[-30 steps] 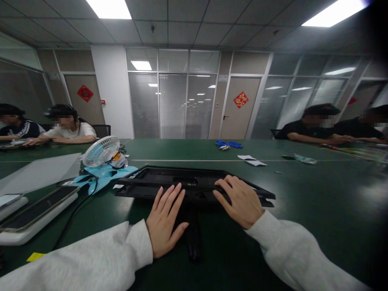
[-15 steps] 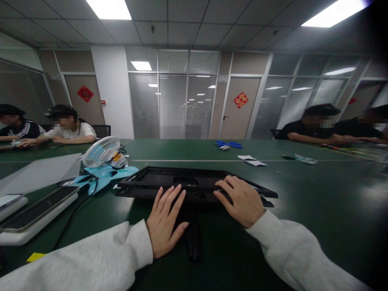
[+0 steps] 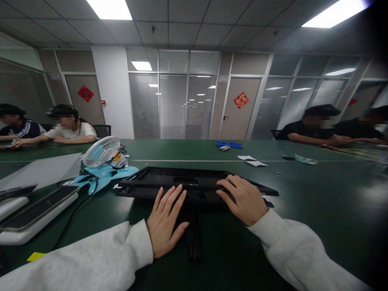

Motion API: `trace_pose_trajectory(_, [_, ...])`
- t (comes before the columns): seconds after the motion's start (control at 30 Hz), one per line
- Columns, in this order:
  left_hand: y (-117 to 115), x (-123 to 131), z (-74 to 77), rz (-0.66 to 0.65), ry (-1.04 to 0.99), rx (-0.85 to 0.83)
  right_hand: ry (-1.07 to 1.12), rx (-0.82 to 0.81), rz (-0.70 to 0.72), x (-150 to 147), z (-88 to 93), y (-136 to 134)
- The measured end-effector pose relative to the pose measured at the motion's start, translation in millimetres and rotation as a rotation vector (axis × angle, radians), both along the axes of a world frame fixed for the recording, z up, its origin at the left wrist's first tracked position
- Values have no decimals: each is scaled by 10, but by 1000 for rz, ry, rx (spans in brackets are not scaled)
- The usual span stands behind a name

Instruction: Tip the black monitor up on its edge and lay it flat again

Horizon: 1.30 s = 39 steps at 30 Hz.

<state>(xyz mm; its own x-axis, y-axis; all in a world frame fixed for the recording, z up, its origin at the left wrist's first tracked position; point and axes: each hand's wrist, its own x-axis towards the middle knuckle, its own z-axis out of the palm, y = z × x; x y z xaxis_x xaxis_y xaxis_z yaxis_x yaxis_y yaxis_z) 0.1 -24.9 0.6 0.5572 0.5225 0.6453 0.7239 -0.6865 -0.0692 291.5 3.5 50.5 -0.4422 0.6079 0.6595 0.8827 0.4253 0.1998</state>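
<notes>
A wide black frame-like panel (image 3: 145,184) lies in front of me on the green table, with a black stand-like part (image 3: 194,242) reaching toward me below it. My left hand (image 3: 166,222) rests against the near edge of the panel, fingers spread and thumb apart, gripping nothing. At the right of the panel's middle, my right hand (image 3: 242,200) pinches its near edge between curled fingers and thumb. Whatever small part may lie under those fingertips is hidden.
Left stand a white fan head (image 3: 102,152), light blue fan blades (image 3: 104,177), a cable and a phone (image 3: 39,210) on a white box. Farther off are blue gloves (image 3: 229,144) and white papers (image 3: 256,163). People sit at both far sides of the green table (image 3: 169,151).
My right hand has shifted very slightly to the right along the panel. My left hand stays in place. At the far left, a dark device has tilted up above its white box.
</notes>
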Motion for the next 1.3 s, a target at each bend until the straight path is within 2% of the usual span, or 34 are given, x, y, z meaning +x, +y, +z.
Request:
trace_pose_trajectory(0.47, [-16,39,8,8,-16,23,-26,107,63,-43,-39,-5])
trace_pose_trajectory(0.9, [-18,88,-7,18,-33,20,15,35,90,-70,-100,-41])
trace_pose_trajectory(1.3, [16,49,-58,-34,-68,21,81,-47,132,-135,-99,-108])
